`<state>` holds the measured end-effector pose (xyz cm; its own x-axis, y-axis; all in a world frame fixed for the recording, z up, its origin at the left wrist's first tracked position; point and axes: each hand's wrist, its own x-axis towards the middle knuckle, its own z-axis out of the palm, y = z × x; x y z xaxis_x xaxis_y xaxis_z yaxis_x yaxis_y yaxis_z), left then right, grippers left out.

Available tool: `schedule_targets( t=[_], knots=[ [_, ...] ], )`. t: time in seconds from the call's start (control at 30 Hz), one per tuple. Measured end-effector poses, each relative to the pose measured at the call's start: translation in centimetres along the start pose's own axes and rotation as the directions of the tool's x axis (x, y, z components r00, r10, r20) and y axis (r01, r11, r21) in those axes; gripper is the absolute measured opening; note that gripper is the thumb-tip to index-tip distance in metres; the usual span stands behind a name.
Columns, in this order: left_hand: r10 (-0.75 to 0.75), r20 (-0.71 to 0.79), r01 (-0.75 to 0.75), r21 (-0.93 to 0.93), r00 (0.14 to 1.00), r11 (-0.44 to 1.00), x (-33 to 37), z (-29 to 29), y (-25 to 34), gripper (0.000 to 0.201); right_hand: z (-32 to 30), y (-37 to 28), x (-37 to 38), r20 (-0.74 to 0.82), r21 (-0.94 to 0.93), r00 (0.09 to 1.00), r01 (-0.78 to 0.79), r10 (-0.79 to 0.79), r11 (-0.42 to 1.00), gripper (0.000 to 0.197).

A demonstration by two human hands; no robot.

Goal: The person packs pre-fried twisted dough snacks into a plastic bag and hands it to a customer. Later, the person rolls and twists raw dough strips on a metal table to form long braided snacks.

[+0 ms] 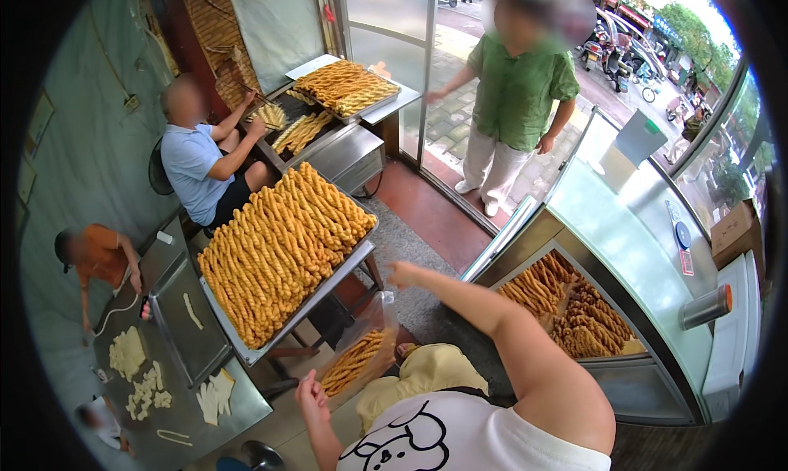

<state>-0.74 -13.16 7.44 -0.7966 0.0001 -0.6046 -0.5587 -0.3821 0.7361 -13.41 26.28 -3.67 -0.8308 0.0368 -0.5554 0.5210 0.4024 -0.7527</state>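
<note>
A clear plastic bag [380,313] with several golden fried dough twists [355,363] inside hangs in front of my legs. My left hand [312,399] is closed at the bag's lower left side, its fingers curled against the edge; the exact grip is small and hard to make out. My right arm reaches forward, and my right hand [403,275] is just above the bag's upper end, fingers stretched toward the left. To the left of the bag, a large metal tray [246,358] carries a high pile of fried dough twists [283,253].
A glass-topped counter [603,200] with more twists [566,307] stands at right. A person in green [525,85] is at the doorway. A person in light blue [193,155] works at a fryer [295,155]. At left, a person in orange [107,261] stands by a dough table [189,426].
</note>
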Motion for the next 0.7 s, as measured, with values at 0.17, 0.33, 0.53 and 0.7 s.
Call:
schedule_targets(
  t=[0.17, 0.33, 0.53, 0.7],
  knots=[
    [-0.007, 0.023, 0.006, 0.027, 1.000, 1.000, 0.1, 0.5, -0.3, 0.029, 6.1, 5.3, -3.3, 0.041, 0.239, 0.995, -0.099, 0.092, 0.966, 0.057],
    [-0.007, 0.015, 0.007, 0.018, 1.000, 1.000, 0.3, -0.4, -1.6, 0.029, 6.5, 7.1, -6.0, -0.024, 0.565, 0.992, -0.088, 0.123, 0.821, 0.047],
    [0.003, 0.014, -0.003, 0.045, 1.000, 0.999, 0.1, 0.4, -1.0, 0.033, 4.8, 8.4, -7.5, -0.102, 0.620, 0.980, -0.071, 0.169, 0.781, 0.038],
    [-0.005, 0.000, 0.005, 0.017, 1.000, 1.000, 0.7, 0.4, -1.1, 0.033, 4.4, 8.6, -7.4, -0.089, 0.656, 0.978, -0.085, 0.189, 0.750, 0.036]
  ],
)
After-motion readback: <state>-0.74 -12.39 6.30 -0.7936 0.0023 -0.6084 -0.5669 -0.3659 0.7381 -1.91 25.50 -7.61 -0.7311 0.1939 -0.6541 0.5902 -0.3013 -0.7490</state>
